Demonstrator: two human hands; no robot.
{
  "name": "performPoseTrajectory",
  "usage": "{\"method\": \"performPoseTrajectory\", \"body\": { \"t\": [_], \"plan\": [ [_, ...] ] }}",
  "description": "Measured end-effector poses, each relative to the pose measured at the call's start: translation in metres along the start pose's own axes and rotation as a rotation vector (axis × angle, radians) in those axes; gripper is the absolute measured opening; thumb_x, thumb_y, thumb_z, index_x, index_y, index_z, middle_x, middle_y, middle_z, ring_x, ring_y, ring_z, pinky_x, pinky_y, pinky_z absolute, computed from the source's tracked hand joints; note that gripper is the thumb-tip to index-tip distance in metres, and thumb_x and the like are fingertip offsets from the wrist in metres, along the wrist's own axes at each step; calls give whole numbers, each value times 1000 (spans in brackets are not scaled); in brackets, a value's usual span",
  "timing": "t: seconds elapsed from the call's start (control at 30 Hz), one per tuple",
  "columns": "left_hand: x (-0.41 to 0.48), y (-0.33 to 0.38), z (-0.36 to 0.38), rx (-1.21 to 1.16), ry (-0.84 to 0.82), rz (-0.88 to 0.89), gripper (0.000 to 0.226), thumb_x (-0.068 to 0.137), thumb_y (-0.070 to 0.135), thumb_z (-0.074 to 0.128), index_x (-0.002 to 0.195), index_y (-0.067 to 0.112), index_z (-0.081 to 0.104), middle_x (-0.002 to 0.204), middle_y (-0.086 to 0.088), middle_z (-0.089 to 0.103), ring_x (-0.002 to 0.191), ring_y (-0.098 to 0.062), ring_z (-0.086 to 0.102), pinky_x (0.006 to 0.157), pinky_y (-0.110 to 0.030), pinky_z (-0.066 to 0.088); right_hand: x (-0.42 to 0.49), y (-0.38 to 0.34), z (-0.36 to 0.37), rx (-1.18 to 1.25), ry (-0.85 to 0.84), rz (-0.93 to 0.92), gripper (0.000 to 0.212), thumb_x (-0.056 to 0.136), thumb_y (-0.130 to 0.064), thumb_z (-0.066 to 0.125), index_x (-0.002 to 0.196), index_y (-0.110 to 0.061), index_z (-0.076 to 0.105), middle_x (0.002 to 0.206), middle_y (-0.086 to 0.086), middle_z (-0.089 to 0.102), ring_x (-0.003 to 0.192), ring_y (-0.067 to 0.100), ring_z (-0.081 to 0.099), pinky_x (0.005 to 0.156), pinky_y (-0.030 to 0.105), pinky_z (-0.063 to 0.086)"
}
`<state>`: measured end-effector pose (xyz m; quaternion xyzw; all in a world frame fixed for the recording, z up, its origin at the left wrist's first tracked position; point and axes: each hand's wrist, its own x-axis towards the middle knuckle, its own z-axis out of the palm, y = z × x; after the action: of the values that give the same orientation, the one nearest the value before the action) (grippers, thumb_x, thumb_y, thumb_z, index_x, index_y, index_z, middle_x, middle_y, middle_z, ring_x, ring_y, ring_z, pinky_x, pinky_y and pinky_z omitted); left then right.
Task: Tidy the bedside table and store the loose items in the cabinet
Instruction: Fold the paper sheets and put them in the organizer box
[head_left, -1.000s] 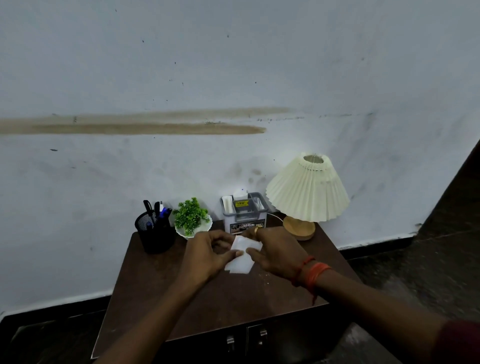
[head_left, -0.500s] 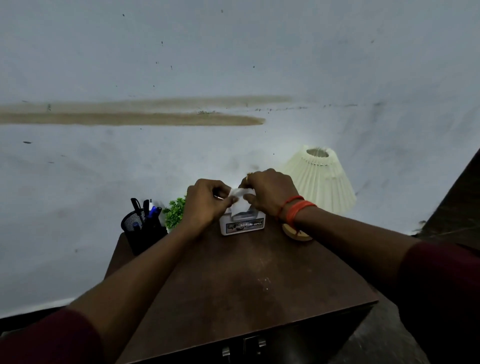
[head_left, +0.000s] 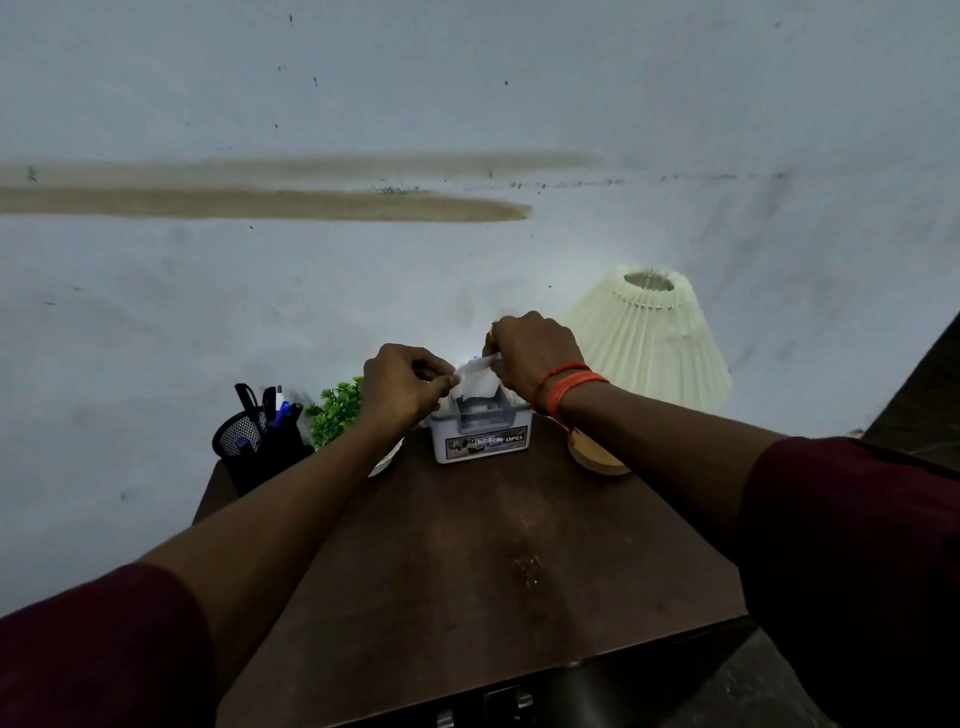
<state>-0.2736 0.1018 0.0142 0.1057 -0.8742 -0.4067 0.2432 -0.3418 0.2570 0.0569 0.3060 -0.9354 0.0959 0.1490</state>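
Left hand: the left hand (head_left: 400, 387), at the centre of the frame, pinches the left edge of a white paper sheet (head_left: 479, 383) between thumb and curled fingers.
Right hand: the right hand (head_left: 531, 353), just right of centre, with its fingers curled, pinches the sheet's upper right edge; orange bands (head_left: 567, 387) circle the wrist.
Paper sheet: held between both hands, its lower part dipping into the open top of the box.
Box: a white box (head_left: 483, 442) with a printed label stands on the tabletop (head_left: 467, 551), directly below the hands.
Plant: a small green plant (head_left: 336, 410) sits just left of the box, partly behind the left forearm.
Pen holder: a black mesh pen holder (head_left: 248, 441) with pens stands left of the plant.
Lamp: a pleated cream lamp (head_left: 654, 343) stands at centre right, beside the box.
Cabinet: the cabinet front (head_left: 501, 705) shows at the bottom edge, below the tabletop.
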Motion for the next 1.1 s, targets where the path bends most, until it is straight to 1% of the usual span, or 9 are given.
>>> {"method": "performPoseTrajectory", "body": {
  "t": [0.13,0.33,0.37,0.43,0.5,0.6,0.7,0.97,1.1],
  "plan": [
    [3,-7,8,-15,-1,-16,13,74,22,82,83,12,77,70,-5,75,56,-17,72,64,-37,61,6,1,8,-32,-15,-2,25,86,-13,56,109,-16,64,109,14,64,97,36,63,78,37,49],
    [6,-14,18,-41,-14,-33,12,73,20,82,81,14,77,75,-5,76,63,-16,73,66,-39,62,10,-4,10,-146,-8,-62,26,86,-6,52,109,-13,62,107,15,64,93,37,63,75,35,46],
    [7,-16,19,-60,-14,-41,12,73,19,83,81,13,76,75,-5,75,63,-17,73,66,-40,62,10,-4,10,-176,0,-75,26,86,-6,51,108,-13,62,106,14,64,92,36,64,78,35,46],
    [8,-19,20,-84,-8,-51,13,71,19,83,81,13,77,75,-6,75,64,-19,74,67,-41,62,10,-5,11,-242,4,-93,27,86,-5,50,107,-14,63,104,12,66,92,35,64,92,38,42],
    [9,-23,21,-104,-4,-60,14,70,19,84,80,13,77,73,-6,75,64,-19,74,68,-42,62,11,-5,12,-294,14,-109,27,85,-4,50,106,-16,63,100,10,68,91,33,65,105,43,34],
    [11,-27,22,-115,-14,-67,14,70,20,84,81,14,77,74,-6,75,66,-19,74,69,-42,62,12,-5,12,-335,36,-120,27,85,-4,49,104,-17,64,94,10,69,90,32,65,113,49,22],
    [11,-30,23,-129,-21,-64,15,70,20,83,82,13,77,73,-6,75,66,-18,74,69,-42,62,13,-5,13,-346,31,-122,27,85,-4,47,102,-15,65,92,10,69,89,32,64,115,50,17],
    [10,-32,24,-128,-4,-54,15,69,20,83,82,14,78,76,-5,76,70,-18,74,70,-43,62,18,-6,24,-341,30,-131,25,83,-5,49,98,-17,66,87,9,70,85,31,64,112,46,19],
    [9,-30,24,-136,-1,-73,17,70,15,84,85,11,77,77,-8,75,67,-19,74,68,-41,62,20,-6,28,-365,34,-141,26,83,-6,51,98,-18,67,88,8,71,89,31,64,112,45,20]
  ]
}}
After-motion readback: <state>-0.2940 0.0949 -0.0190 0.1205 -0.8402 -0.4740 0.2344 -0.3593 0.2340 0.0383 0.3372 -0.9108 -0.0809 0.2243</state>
